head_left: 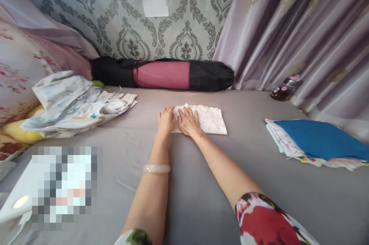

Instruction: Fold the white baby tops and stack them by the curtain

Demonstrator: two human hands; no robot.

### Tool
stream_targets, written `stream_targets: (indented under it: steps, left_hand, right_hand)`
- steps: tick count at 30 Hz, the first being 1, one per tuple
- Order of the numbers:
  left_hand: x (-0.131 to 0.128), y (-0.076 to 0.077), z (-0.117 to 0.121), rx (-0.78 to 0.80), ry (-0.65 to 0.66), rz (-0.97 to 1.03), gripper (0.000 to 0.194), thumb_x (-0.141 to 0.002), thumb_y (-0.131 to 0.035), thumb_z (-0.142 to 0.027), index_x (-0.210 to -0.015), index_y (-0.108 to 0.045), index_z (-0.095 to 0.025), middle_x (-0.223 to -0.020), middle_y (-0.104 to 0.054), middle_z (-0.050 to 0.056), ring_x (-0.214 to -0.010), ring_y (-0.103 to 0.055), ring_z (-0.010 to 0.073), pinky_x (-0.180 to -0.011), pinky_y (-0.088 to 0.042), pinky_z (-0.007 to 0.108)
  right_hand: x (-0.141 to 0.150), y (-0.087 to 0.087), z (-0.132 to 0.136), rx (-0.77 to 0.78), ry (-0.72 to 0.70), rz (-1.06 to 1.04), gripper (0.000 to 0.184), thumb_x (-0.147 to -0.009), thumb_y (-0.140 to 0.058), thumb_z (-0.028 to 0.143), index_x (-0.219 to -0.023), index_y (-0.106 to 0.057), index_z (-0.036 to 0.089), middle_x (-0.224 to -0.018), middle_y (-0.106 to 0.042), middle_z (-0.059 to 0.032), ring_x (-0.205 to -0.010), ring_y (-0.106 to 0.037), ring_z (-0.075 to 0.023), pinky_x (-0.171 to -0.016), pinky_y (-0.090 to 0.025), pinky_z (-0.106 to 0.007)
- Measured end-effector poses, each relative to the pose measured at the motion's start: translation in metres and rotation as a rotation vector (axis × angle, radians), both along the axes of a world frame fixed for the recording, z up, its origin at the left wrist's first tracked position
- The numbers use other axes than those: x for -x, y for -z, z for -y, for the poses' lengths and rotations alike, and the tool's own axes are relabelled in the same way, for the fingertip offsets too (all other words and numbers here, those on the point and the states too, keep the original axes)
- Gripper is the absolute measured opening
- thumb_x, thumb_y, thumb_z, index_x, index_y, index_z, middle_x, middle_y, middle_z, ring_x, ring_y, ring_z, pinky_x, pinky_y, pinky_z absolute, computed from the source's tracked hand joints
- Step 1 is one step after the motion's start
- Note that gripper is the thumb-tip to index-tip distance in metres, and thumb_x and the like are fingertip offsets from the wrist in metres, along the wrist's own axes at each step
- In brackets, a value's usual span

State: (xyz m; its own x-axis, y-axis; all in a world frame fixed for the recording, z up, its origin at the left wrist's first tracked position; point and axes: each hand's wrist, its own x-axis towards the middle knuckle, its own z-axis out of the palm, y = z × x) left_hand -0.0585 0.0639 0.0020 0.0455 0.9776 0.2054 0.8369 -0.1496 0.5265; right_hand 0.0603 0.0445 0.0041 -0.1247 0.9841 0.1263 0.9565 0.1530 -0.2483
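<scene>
A white cloth (212, 119) with small pale prints lies folded into a flat rectangle on the grey sheet, its far edge slightly ruffled. My right hand (188, 121) rests palm down on its left part, fingers stretched and spread. At the cloth's left edge lies my left hand (167, 121), also palm down with the fingers extended. The two hands are close together, side by side. Part of the cloth under my palms is hidden.
Folded fabrics topped by a blue cloth (323, 139) lie at the right. Crumpled printed cloth (75, 102) is heaped at the left, beyond a white device (20, 187) with a cable. A black and pink roll bag (161, 75) lines the wall. A bottle (284, 90) lies by the curtain.
</scene>
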Motion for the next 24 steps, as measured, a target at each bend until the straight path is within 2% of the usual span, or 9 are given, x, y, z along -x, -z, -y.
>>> stream_targets:
  steps: [6,11,13,18,21,24]
  left_hand:
    - [-0.002,-0.001,0.004,0.085,0.036,-0.03,0.046,-0.094,-0.039,-0.018,-0.138,-0.05,-0.023,-0.151,-0.044,0.011,-0.144,-0.032,0.0284,-0.116,-0.023,0.058]
    - [-0.004,-0.003,0.005,0.055,0.036,-0.063,0.044,-0.093,-0.039,-0.017,-0.136,-0.051,-0.022,-0.149,-0.046,0.012,-0.144,-0.031,0.0292,-0.116,-0.02,0.06]
    - [-0.008,-0.004,0.006,0.021,0.046,-0.087,0.044,-0.093,-0.038,-0.017,-0.136,-0.05,-0.02,-0.147,-0.048,0.012,-0.144,-0.032,0.0291,-0.117,-0.019,0.058]
    - [-0.029,-0.011,0.012,-0.043,0.149,-0.19,0.042,-0.094,-0.037,-0.017,-0.133,-0.051,-0.018,-0.143,-0.053,0.012,-0.14,-0.038,0.0257,-0.115,-0.027,0.046]
    - [-0.041,-0.013,0.016,-0.045,0.217,-0.257,0.041,-0.096,-0.033,-0.018,-0.133,-0.051,-0.015,-0.142,-0.054,0.013,-0.139,-0.039,0.0253,-0.115,-0.028,0.045]
    - [-0.045,-0.013,0.018,0.004,0.219,-0.308,0.042,-0.097,-0.03,-0.019,-0.134,-0.05,-0.014,-0.144,-0.051,0.012,-0.14,-0.037,0.026,-0.115,-0.028,0.045]
  right_hand:
    - [-0.009,-0.01,-0.001,0.052,-0.028,-0.037,0.053,-0.102,-0.023,0.036,-0.151,-0.035,0.019,-0.159,-0.028,-0.0081,-0.148,-0.02,-0.0227,-0.119,-0.011,-0.049]
    - [-0.031,-0.014,0.003,-0.004,0.08,-0.005,0.055,-0.101,-0.024,0.036,-0.151,-0.035,0.016,-0.159,-0.028,-0.0111,-0.148,-0.018,-0.025,-0.119,-0.005,-0.049]
    - [-0.036,-0.01,0.004,0.014,0.098,0.017,0.055,-0.101,-0.025,0.037,-0.151,-0.035,0.016,-0.159,-0.028,-0.0114,-0.148,-0.018,-0.0257,-0.119,-0.007,-0.05]
    - [-0.036,-0.001,0.003,0.035,0.101,0.031,0.056,-0.101,-0.025,0.038,-0.152,-0.034,0.017,-0.16,-0.026,-0.0102,-0.148,-0.018,-0.0264,-0.118,-0.009,-0.052]
    - [-0.039,-0.005,0.0,0.082,0.083,0.016,0.056,-0.101,-0.022,0.037,-0.152,-0.033,0.018,-0.161,-0.025,-0.0098,-0.149,-0.016,-0.0264,-0.119,-0.009,-0.052]
    - [-0.048,-0.014,0.0,0.142,0.047,-0.003,0.055,-0.1,-0.022,0.032,-0.153,-0.031,0.017,-0.16,-0.025,-0.009,-0.149,-0.017,-0.0239,-0.119,-0.012,-0.048]
